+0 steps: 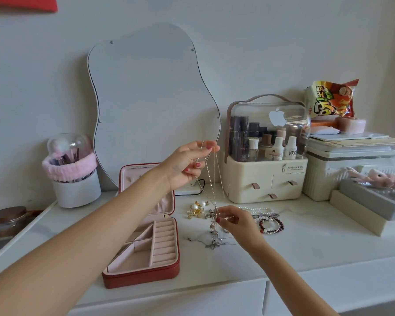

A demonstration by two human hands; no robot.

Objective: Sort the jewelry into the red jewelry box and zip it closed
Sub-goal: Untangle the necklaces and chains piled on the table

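Observation:
The red jewelry box point(169, 270) lies open on the white dresser, its pink lid standing up and its pink compartments bare. My left hand point(187, 165) is raised above the table and pinches the top of thin chain necklaces point(212, 176) that hang down. Lower down, my right hand point(235, 221) pinches the chains near their pendants point(214, 238), which dangle just over the tabletop. Pearl and gold earrings point(196, 209) lie behind the pendants. A pearl strand point(260, 209) and beaded bracelets point(271, 225) lie to the right of my right hand.
A wavy mirror point(151, 99) leans on the wall behind the box. A cream cosmetics organizer point(265, 176) stands at the back right, with stacked boxes point(356, 169) beyond. A white brush holder point(74, 188) with a pink band stands at the left.

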